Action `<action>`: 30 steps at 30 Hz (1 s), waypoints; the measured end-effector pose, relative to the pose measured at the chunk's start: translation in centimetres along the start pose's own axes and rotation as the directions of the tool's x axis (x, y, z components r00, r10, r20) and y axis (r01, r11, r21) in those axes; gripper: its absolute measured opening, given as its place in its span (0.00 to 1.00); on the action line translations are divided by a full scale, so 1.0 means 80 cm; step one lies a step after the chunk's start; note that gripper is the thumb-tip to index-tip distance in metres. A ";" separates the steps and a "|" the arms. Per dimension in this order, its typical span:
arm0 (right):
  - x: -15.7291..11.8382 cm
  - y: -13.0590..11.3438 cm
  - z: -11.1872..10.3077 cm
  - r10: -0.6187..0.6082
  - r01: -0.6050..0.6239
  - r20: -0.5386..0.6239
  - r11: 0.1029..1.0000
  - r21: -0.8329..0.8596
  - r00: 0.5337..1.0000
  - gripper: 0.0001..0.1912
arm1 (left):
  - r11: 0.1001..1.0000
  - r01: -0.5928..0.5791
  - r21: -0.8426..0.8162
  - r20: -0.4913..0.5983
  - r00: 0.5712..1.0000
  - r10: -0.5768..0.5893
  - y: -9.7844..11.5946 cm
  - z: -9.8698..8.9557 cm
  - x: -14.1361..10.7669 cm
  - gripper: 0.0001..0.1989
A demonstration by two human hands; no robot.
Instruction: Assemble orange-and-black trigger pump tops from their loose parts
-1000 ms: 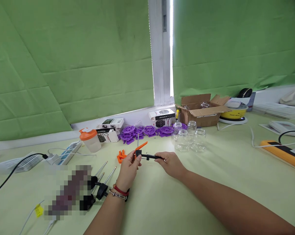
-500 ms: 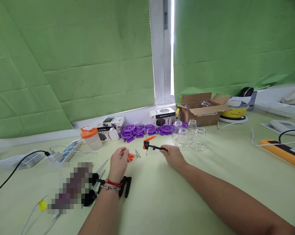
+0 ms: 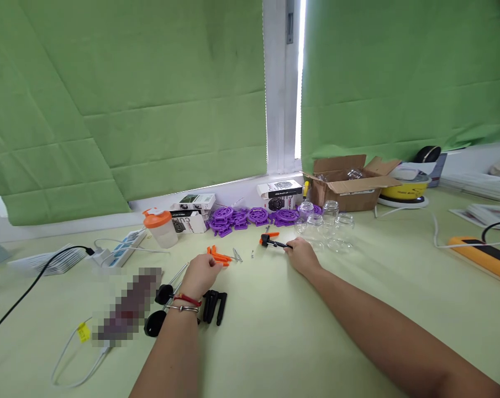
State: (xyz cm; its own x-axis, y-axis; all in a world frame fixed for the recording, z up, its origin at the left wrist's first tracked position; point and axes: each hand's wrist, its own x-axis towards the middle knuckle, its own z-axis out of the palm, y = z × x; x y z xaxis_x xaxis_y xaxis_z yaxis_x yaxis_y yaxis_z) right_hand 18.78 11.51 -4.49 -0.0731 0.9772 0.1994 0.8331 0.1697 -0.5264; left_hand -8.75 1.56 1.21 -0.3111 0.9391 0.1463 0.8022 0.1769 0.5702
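Observation:
My right hand [image 3: 304, 256] is closed on the thin end of a black plastic handle piece [image 3: 279, 244]. An orange strip [image 3: 270, 235] shows at the thick head of that piece, low over the table. My left hand [image 3: 200, 273] reaches to the orange plastic pieces [image 3: 219, 256], its fingers pinched together against the nearest one; whether they grip it is hidden. Long screws [image 3: 237, 255] lie just right of these pieces, and a tiny metal part [image 3: 252, 254] lies between my hands. Black plastic handles [image 3: 214, 307] and black round-ended rods [image 3: 155, 323] lie beside my left wrist.
Purple plastic rings [image 3: 258, 216] are piled at the back, beside white boxes [image 3: 194, 222]. Glass jars [image 3: 315, 228] stand right of my right hand, before an open cardboard box [image 3: 349, 196]. A shaker bottle [image 3: 161, 226], power strip [image 3: 127, 247] and cables lie left.
My left hand has lowered to the orange pieces. My right hand has shifted slightly right, and the black piece with its orange strip has come down nearer the table. The view has shifted slightly.

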 end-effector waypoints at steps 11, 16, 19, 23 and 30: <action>0.002 0.000 0.006 0.010 -0.005 0.046 0.992 -0.125 0.999 0.11 | 0.961 0.034 0.276 0.070 0.996 -0.055 -0.002 -0.009 0.000 0.06; -0.001 -0.001 0.006 0.010 -0.001 0.059 0.986 -0.165 0.998 0.10 | 0.931 0.123 0.342 0.027 0.990 -0.141 -0.008 -0.021 0.005 0.06; -0.002 -0.002 0.005 0.003 0.010 0.066 0.982 -0.190 0.998 0.12 | 0.914 0.176 0.365 -0.002 0.982 -0.188 -0.011 -0.027 0.007 0.07; -0.003 -0.002 0.006 -0.007 0.024 0.076 0.975 -0.219 0.997 0.14 | 0.906 0.211 0.366 -0.020 0.976 -0.219 -0.010 -0.028 0.006 0.06; -0.012 -0.011 0.002 -0.031 0.045 0.055 0.961 -0.272 0.998 0.12 | 0.920 0.232 0.315 -0.130 0.971 -0.200 0.002 -0.042 0.002 0.08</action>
State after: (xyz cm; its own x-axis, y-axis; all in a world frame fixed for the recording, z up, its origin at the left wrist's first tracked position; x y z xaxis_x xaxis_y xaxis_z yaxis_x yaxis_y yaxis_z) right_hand 18.06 10.45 -4.37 -0.1291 0.9769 0.1703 0.9468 0.1725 -0.2717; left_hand -10.39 0.72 4.03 -0.5291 0.8381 0.1329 0.8267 0.4737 0.3037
